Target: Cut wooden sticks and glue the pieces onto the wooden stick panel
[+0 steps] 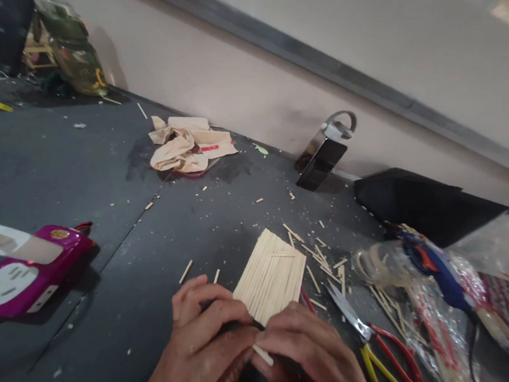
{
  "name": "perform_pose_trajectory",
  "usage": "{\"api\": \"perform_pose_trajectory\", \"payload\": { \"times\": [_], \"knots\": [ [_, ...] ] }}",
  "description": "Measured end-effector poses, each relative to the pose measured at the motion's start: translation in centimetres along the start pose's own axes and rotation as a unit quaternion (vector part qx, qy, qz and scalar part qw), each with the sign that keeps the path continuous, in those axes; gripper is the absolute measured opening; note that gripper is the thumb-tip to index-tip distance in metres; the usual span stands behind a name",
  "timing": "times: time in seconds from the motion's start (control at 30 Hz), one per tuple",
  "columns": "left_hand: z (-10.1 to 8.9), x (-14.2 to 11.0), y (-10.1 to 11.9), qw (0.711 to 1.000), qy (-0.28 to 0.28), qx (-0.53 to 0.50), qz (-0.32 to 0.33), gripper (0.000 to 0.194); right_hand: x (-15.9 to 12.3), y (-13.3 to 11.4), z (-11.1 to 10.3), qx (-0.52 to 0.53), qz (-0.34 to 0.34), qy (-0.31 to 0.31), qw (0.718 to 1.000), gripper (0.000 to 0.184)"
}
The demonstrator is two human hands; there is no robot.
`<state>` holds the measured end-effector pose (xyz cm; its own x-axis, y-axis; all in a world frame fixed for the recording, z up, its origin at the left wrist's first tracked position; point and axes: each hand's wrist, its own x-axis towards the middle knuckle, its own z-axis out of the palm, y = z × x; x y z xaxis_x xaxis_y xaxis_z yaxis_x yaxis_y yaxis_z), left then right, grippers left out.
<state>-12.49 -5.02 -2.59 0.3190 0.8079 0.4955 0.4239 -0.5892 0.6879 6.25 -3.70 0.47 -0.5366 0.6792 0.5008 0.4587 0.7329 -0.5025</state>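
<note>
My left hand (209, 348) and my right hand (308, 351) meet at the fingertips near the bottom of the view. A short pale wooden stick (263, 355) is pinched between them, one end poking out by my right thumb; the rest is hidden by my fingers. Just beyond my hands lies a flat panel of wooden sticks (269, 276) set side by side, with one short stick lying across its top. Scissors (362, 331) with red and yellow handles lie open to the right of my right hand.
Cut stick pieces (322, 259) litter the dark table. On the right are a blue glue gun (440, 275) and plastic bags (435, 336). A magenta power strip (41, 265) sits left. Crumpled brown paper (187, 146), a dark bottle (323, 154) and a green bottle (73, 58) stand near the wall.
</note>
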Motion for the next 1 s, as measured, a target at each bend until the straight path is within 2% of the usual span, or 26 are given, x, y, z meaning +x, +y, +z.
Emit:
{"api": "perform_pose_trajectory", "payload": {
  "times": [0.1,0.2,0.3,0.47,0.67,0.83,1.0],
  "knots": [
    [0.1,-0.2,-0.5,1.000,0.012,0.013,-0.014,0.028,0.3,0.3,0.0,0.028,0.028,0.014,0.999,0.017],
    [0.1,-0.6,-1.2,0.996,0.040,0.020,-0.074,0.027,0.3,0.7,-0.2,0.012,0.088,0.056,0.994,0.019],
    [0.3,-0.9,-1.8,0.991,0.041,0.030,-0.125,0.028,0.5,1.0,-0.1,-0.036,0.153,0.075,0.985,0.016],
    [1.1,-1.0,-2.2,0.989,0.003,0.026,-0.144,0.026,0.9,0.9,0.7,-0.041,0.140,0.040,0.989,0.013],
    [1.4,-1.0,-2.4,0.989,-0.003,0.019,-0.145,0.021,0.9,0.8,1.3,-0.055,0.140,0.019,0.988,0.012],
    [1.4,-0.7,-2.3,0.988,0.001,0.020,-0.154,0.016,1.2,0.7,1.5,-0.084,0.140,0.002,0.987,0.008],
    [1.4,-0.6,-2.2,0.987,0.031,0.018,-0.159,0.013,1.4,0.7,1.8,-0.099,0.125,0.005,0.987,0.009]
  ]
}}
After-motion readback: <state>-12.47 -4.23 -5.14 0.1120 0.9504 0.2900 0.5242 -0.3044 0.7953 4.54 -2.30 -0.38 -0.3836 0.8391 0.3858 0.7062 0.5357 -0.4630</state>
